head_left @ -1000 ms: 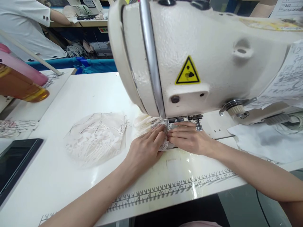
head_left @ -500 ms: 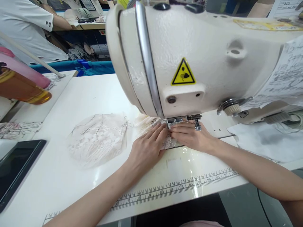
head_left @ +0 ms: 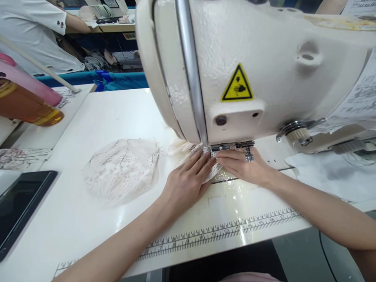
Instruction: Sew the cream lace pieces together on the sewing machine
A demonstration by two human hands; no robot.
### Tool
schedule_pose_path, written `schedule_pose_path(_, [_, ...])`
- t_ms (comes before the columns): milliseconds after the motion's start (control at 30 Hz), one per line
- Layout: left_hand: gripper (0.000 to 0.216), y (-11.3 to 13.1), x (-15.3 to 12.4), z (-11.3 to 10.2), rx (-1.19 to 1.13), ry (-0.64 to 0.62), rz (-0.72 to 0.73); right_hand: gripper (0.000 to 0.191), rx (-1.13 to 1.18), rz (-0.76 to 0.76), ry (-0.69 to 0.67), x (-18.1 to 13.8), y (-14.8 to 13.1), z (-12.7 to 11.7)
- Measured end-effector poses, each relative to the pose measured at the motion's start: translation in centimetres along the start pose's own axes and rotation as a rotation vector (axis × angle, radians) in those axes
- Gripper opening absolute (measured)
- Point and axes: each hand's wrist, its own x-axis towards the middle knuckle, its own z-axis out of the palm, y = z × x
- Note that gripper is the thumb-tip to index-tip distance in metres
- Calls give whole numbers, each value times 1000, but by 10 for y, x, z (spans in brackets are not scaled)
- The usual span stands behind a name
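Note:
A piece of white lace fabric (head_left: 214,172) lies under the presser foot (head_left: 207,149) of a sewing machine (head_left: 235,47). My left hand (head_left: 188,178) rests on it, fingers stretched out and lying flat just left of the foot. On the other side, my right hand (head_left: 246,166) has its fingers pressed together on the fabric's edge, with its thumb mostly hidden. More pale, gathered fabric (head_left: 183,152) extends behind my left fingers. A separate sheer lace piece (head_left: 123,170) with loose threads lies left of my hands.
A black phone (head_left: 23,207) lies at the left, near a tilted amber bottle (head_left: 29,105) and a pink bottle (head_left: 35,86). A printed ruler (head_left: 217,233) follows the front edge. White cloth (head_left: 331,168) lies right. Another person's sleeve (head_left: 55,21) shows at back left.
The lace under my hands has shifted, and more of its edge shows between them. My left fingers are slightly more spread. The camera view has moved a little closer to the machine.

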Motion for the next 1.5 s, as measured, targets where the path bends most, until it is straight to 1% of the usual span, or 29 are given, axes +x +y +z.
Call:
schedule_pose_path(100, [38,-1,1,0,4,9,-5,23,-9,-4,-15,0,1,0])
schedule_pose_path(200, [39,-3,2,2,12,4,-19,22,-44,27,-57,0,-1,0])
schedule_pose_path(300, [39,-4,3,3,20,0,-33,20,-75,57,-58,-1,-1,2])
schedule_pose_path(367, [38,-5,3,4,11,11,-2,19,-71,48,-60,-2,0,4])
schedule_pose_path(500, [35,-8,1,2,22,18,121,25,-84,-6,-56,-2,1,7])
schedule_pose_path(600, [35,-12,0,-1,61,0,146,29,-136,-12,-45,-1,-1,5])
schedule_pose_path(667, [36,-14,-1,-3,73,-15,157,28,-135,-19,-81,0,-3,5])
schedule_pose_path(800, [37,-19,-2,-3,89,-28,164,27,-54,-64,-160,1,-7,7])
schedule_pose_path(867, [37,-21,-2,-2,88,-16,159,26,-39,-50,-150,2,-10,9])
schedule_pose_path(1000, [36,-22,-1,-1,75,23,146,26,-43,-41,-89,2,-17,9])
schedule_pose_path(1133, [36,-22,1,-2,53,25,130,24,-21,-61,-47,3,-19,10])
schedule_pose_path(1400, [40,-20,1,-4,30,-1,89,23,24,-79,-38,3,-19,12])
schedule_pose_path(1500, [40,-19,1,-4,24,7,72,24,34,-72,-39,4,-19,12])
